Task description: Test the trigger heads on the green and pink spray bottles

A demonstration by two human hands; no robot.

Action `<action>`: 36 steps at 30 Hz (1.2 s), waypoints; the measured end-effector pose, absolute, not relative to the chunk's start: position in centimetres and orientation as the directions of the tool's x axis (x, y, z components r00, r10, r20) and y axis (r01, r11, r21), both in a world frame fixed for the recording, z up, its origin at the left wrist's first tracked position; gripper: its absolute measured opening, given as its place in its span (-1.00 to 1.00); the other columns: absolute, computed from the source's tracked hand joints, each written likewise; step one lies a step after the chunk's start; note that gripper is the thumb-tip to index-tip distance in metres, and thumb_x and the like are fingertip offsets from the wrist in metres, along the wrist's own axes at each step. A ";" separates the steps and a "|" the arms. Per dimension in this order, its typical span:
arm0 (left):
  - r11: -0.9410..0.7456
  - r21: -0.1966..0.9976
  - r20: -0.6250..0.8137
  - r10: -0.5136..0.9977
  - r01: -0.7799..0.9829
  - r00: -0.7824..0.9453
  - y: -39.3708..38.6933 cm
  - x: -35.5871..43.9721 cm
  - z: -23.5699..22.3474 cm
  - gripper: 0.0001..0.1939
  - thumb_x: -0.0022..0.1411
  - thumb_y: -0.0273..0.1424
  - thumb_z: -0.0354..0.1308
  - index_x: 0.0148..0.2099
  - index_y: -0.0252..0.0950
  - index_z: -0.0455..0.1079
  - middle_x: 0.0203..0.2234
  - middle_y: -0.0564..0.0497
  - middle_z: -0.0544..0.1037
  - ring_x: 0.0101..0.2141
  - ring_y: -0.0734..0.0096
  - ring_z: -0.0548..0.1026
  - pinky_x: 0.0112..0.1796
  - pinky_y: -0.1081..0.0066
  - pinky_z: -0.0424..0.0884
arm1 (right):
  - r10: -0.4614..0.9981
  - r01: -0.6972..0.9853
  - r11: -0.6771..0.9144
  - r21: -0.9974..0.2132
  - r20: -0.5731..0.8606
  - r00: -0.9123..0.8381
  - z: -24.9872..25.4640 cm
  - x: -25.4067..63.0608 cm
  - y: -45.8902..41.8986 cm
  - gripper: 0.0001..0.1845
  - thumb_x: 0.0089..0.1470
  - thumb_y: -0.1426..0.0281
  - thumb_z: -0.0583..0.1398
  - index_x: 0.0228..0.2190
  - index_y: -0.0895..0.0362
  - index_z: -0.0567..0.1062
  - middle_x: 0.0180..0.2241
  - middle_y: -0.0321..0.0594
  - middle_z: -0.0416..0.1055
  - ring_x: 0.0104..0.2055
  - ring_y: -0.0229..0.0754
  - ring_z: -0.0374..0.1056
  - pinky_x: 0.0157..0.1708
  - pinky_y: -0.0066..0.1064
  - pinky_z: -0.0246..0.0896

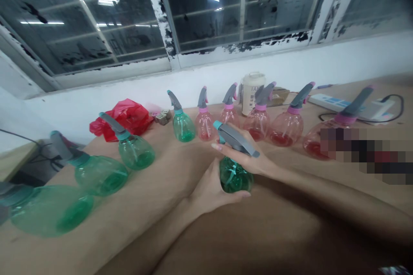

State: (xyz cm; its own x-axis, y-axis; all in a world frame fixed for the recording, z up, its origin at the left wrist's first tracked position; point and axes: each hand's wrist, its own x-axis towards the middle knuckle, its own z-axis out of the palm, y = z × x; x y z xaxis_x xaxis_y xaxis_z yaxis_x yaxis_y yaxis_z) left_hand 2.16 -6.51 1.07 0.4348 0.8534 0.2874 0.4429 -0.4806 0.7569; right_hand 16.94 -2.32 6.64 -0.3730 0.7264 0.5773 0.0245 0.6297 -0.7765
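Note:
A green spray bottle (237, 178) with a grey trigger head is between my two hands near the middle of the table. My left hand (211, 187) is wrapped round its lower body, the thumb along the near side. Round the neck, just under the spray head, my right hand (250, 154) is closed with a finger stretched beneath the nozzle. Green liquid shows inside the bottle. Beyond my hands stand another green spray bottle (184, 128) and a pink spray bottle (204, 125), the first of several pink ones holding red liquid.
Several green spray bottles (137, 152) line the left side. A red plastic bag (125, 118) lies at the back left, and a paper cup (252, 94) stands behind the pink bottles. A power strip (335, 105) with a cable sits at the back right, below the windows.

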 end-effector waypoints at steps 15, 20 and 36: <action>-0.484 0.758 0.290 0.850 0.438 0.439 -6.9 2.3 1.6 -0.15 -0.07 -0.19 0.34 0.21 -0.20 0.03 0.09 -0.16 0.29 0.12 -0.05 0.26 0.06 -0.02 0.27 | 0.782 0.166 0.617 -0.769 0.577 -0.236 6.2 17.2 -3.3 -0.72 0.01 0.14 0.22 -0.35 0.10 0.45 -0.48 -0.34 0.42 -0.42 -0.23 0.32 -0.38 -0.37 0.22; -0.480 0.774 0.299 0.852 0.413 0.429 -7.0 2.4 1.5 -0.11 -0.08 -0.15 0.34 0.23 -0.19 0.01 0.14 -0.20 0.24 0.14 -0.09 0.23 0.07 -0.10 0.23 | 0.797 0.307 0.603 -0.736 0.571 -0.196 5.3 17.6 -3.8 -0.66 0.01 0.08 0.19 -0.34 0.10 0.44 -0.45 -0.29 0.42 -0.39 -0.17 0.34 -0.35 -0.31 0.27; -0.462 0.789 0.293 0.863 0.406 0.412 -7.5 1.3 1.4 -0.07 -0.11 -0.22 0.35 0.25 -0.19 -0.03 0.12 -0.20 0.28 0.10 -0.10 0.29 0.02 -0.06 0.30 | 0.935 0.722 0.349 -0.597 0.268 -0.231 2.3 19.8 -9.3 -0.19 -0.04 -0.08 0.14 0.13 0.06 0.12 -0.08 0.00 0.43 -0.03 0.19 0.38 -0.17 0.01 0.31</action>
